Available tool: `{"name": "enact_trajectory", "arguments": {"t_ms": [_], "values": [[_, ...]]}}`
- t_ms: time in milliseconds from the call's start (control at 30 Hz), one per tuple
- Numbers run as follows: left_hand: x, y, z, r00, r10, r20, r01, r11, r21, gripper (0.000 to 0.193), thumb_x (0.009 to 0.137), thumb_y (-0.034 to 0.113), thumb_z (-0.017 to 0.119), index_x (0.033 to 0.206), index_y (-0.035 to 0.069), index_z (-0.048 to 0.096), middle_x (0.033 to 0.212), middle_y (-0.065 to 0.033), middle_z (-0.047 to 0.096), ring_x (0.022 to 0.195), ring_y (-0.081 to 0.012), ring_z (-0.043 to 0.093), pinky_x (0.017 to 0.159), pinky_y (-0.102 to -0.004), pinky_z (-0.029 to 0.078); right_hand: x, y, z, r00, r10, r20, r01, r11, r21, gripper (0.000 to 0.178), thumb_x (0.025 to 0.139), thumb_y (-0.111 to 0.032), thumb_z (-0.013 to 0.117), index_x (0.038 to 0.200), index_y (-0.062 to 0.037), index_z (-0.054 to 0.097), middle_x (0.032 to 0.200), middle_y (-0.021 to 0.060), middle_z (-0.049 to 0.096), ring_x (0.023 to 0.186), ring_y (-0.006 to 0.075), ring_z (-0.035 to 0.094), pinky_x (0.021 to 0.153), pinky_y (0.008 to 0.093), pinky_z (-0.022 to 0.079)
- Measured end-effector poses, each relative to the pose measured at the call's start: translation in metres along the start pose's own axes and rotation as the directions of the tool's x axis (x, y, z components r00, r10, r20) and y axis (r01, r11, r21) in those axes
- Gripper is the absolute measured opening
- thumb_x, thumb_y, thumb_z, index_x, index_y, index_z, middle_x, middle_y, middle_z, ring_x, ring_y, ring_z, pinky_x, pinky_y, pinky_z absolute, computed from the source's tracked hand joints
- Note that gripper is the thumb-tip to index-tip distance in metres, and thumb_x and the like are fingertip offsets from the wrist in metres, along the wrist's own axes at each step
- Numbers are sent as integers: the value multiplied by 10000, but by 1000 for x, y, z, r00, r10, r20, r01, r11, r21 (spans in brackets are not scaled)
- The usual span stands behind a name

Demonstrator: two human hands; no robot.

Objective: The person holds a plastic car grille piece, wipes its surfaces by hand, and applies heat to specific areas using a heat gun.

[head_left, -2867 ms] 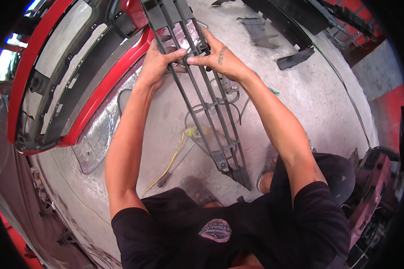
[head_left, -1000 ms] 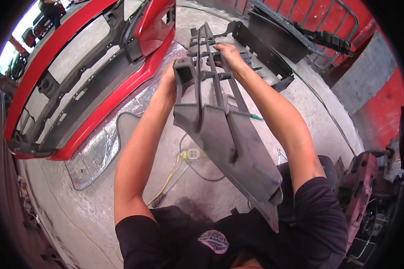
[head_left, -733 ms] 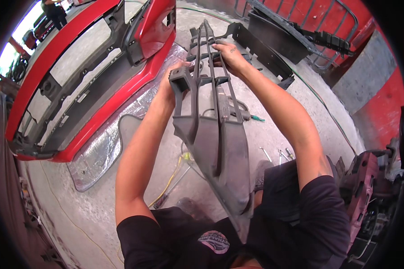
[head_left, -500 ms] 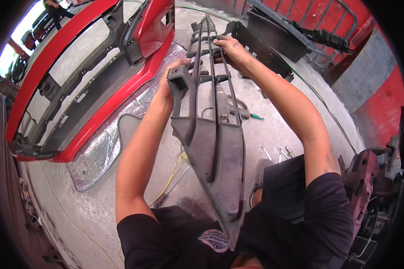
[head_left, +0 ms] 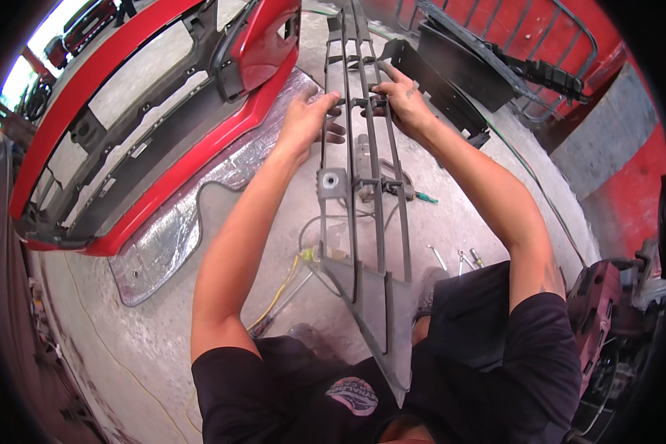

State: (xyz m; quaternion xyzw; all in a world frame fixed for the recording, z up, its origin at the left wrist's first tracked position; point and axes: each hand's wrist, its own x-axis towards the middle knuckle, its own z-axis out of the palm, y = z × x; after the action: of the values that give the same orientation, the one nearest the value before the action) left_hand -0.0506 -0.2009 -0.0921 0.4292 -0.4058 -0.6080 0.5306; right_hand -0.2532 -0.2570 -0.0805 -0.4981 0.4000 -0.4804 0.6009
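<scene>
Between my arms is a long dark grey plastic bumper grille (head_left: 378,222) with thin slats, its pointed solid end toward my chest and its far end running up past the top of the picture. My left hand (head_left: 308,120) grips its left edge, thumb on the near side and fingers reaching behind the slats. Across from it, my right hand (head_left: 405,100) is closed round the right edge, with fingertips at a cross rib. Beneath the grille, partly hidden by the slats, a grey power tool (head_left: 364,166) with a green-tipped piece lies on the floor.
A red car bumper (head_left: 263,103) rests at the left on a silvery foil-faced mat (head_left: 155,266). Black plastic trim (head_left: 433,85) lies beyond my right hand, near a black bin (head_left: 459,63). Wrenches (head_left: 462,260) and a yellow cord (head_left: 280,300) are near my legs.
The grille has turned to show its slats more face-on, and its slatted part has shifted slightly right. My left hand has moved up and right along its edge; my right hand has shifted slightly right.
</scene>
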Motion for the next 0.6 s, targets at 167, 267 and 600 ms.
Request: {"name": "enact_trajectory", "arguments": {"t_ms": [167,267,600], "values": [[3,2,-1,999,-22,-46,27,993,113,799,900,293,765,1438,-145,369,1043,-212,655,637,-241,669,531,-379,608,-7,9,6,999,-43,17,44,997,-58,654,896,12,513,1533,-64,387,980,100,607,775,159,618,631,344,607],[7,0,-5,997,-42,-70,50,991,123,783,862,278,814,1377,-172,433,1038,-210,663,657,-236,679,541,-375,613,-7,18,7,989,-126,78,134,985,-110,685,877,6,520,1544,-54,373,1003,110,618,814,166,631,674,337,599],[15,-10,-5,967,196,-163,-184,979,82,505,806,92,814,1196,-128,581,913,-163,703,703,-211,696,570,-354,605,-22,11,11,973,-155,169,175,978,-110,755,864,9,519,1582,-46,294,1108,156,638,903,186,677,788,308,556]]}}
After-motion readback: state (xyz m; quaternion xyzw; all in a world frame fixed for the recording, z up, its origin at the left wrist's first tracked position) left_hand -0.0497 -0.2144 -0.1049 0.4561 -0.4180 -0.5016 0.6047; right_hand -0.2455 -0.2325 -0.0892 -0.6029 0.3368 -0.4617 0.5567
